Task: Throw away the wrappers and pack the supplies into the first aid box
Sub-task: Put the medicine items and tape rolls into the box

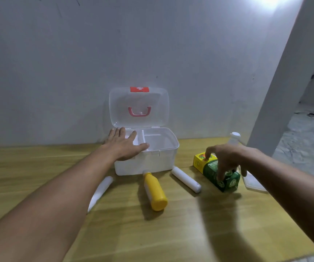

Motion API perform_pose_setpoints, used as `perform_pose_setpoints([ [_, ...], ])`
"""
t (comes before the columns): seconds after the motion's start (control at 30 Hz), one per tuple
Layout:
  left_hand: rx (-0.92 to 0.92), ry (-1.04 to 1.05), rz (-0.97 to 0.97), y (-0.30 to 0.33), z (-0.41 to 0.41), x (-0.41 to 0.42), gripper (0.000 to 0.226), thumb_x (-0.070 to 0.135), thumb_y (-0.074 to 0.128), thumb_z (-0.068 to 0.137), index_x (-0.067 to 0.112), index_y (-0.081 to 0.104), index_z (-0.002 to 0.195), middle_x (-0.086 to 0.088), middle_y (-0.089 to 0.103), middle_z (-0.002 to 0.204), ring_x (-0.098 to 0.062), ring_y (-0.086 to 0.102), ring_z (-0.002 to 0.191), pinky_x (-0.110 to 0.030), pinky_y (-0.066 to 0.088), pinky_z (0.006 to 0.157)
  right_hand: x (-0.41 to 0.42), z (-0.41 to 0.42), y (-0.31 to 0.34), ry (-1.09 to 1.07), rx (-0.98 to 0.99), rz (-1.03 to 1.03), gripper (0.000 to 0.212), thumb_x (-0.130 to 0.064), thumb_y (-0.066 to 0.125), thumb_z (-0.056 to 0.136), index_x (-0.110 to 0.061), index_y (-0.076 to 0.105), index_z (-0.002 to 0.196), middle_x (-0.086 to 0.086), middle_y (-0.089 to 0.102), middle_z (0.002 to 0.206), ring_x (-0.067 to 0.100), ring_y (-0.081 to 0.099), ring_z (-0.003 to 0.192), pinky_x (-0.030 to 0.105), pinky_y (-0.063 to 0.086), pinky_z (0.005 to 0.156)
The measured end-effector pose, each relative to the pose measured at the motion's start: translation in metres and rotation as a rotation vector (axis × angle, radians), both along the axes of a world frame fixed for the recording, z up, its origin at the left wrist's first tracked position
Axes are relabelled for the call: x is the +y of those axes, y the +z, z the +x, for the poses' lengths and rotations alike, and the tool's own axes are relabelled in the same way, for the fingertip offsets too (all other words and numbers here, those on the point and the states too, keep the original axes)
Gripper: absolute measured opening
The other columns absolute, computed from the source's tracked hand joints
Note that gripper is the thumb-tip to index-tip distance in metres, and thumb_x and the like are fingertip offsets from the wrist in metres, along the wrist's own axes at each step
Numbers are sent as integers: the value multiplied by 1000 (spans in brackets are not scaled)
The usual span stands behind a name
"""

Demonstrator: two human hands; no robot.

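A white first aid box [163,159] stands open near the wall, its clear lid [152,100] upright with a red handle. My left hand [123,143] lies flat and open on the box's front-left rim. My right hand [228,157] hovers with spread fingers over a green and yellow carton [212,172], fingertips touching it; whether it grips the carton is unclear. A yellow bottle [155,191] lies in front of the box. One white tube [186,179] lies to its right, another white tube [100,191] partly under my left forearm.
A clear bottle with a white cap [234,138] stands behind my right hand. A flat clear plastic tray [252,181] lies at the right. The wooden table [171,233] ends at the wall behind and drops off to the right beside a white pillar [284,91].
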State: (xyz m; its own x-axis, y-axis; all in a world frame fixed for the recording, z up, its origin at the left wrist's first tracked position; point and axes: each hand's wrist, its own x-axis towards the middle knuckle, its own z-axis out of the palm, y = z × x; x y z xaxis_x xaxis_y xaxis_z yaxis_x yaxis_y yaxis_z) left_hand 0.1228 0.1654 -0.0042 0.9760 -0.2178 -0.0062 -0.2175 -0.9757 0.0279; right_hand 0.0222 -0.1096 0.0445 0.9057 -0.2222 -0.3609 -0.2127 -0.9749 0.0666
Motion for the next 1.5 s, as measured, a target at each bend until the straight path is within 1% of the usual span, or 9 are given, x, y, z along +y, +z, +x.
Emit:
perform_pose_setpoints([
  [0.13, -1, 9, -30, 1, -1, -1, 93, 78, 20, 84, 21, 1, 155, -18, -6, 163, -29, -7, 151, -43, -3, 121, -4, 10, 13, -30, -237, 87, 73, -10, 82, 58, -23, 53, 124, 6, 60, 98, 25, 62, 66, 47, 62, 57],
  [0.3, -8, 9, -43, -2, 2, 0, 99, 77, 21, 83, 10, 0, 154, -16, -6, 163, -27, -6, 151, -41, -2, 121, 32, 33, 65, 255, -535, -60, 49, -13, 72, 66, -20, 66, 114, 10, 69, 107, 31, 65, 95, 29, 49, 66],
  [0.53, -37, 0, -26, -7, 6, 1, 103, 79, 15, 83, 5, -1, 153, -17, -5, 163, -27, -3, 151, -41, 0, 121, 103, 88, 45, 514, -365, -180, 42, -9, 76, 65, -18, 74, 106, 7, 73, 99, 25, 68, 86, 30, 56, 64],
  [0.7, -18, -3, -42, -7, 6, 1, 115, 86, 12, 74, 4, -2, 153, -18, -7, 162, -28, -5, 151, -41, 0, 122, 122, 114, 8, 591, -277, 3, 36, -13, 79, 72, -16, 75, 108, 2, 74, 97, 19, 66, 87, 25, 53, 70],
  [0.87, -14, -4, -43, -7, 8, 1, 114, 85, 18, 76, 4, -3, 153, -18, -7, 163, -27, -6, 151, -41, -1, 123, 123, 127, -20, 516, -343, 203, 23, -13, 79, 72, -16, 78, 94, -7, 63, 71, 15, 60, 74, 17, 40, 54],
  [1.07, -2, 7, -20, -6, 8, -1, 108, 81, 18, 79, 4, -2, 153, -18, -8, 162, -27, -7, 151, -41, -2, 122, 114, 128, -32, 492, -412, 299, 28, -14, 81, 71, -16, 78, 98, 2, 76, 94, 20, 67, 83, 31, 56, 72],
  [1.2, -9, 2, -1, -4, 10, -1, 110, 83, 16, 77, 5, 1, 154, -19, -4, 163, -30, -4, 151, -45, 1, 122, 93, 107, -13, 444, -576, 392, 38, -17, 84, 71, -5, 74, 105, 8, 74, 105, 22, 67, 93, 33, 55, 83],
  [1.3, 22, 15, -14, 2, 9, -2, 106, 81, 24, 80, 8, 3, 154, -17, -2, 163, -30, -3, 151, -48, 2, 121, 62, 80, 8, 364, -725, 398, 25, -11, 79, 74, -4, 76, 97, 11, 76, 96, 21, 68, 82, 27, 52, 75],
  [1.5, -59, -32, -19, 12, 1, -21, 85, 65, 32, 87, 16, 13, 154, -12, 7, 164, -28, 7, 151, -57, 10, 116, -11, 24, 8, 30, -284, -14, 24, -24, 72, 79, -3, 75, 90, 12, 76, 82, 21, 65, 56, 26, 53, 49],
])
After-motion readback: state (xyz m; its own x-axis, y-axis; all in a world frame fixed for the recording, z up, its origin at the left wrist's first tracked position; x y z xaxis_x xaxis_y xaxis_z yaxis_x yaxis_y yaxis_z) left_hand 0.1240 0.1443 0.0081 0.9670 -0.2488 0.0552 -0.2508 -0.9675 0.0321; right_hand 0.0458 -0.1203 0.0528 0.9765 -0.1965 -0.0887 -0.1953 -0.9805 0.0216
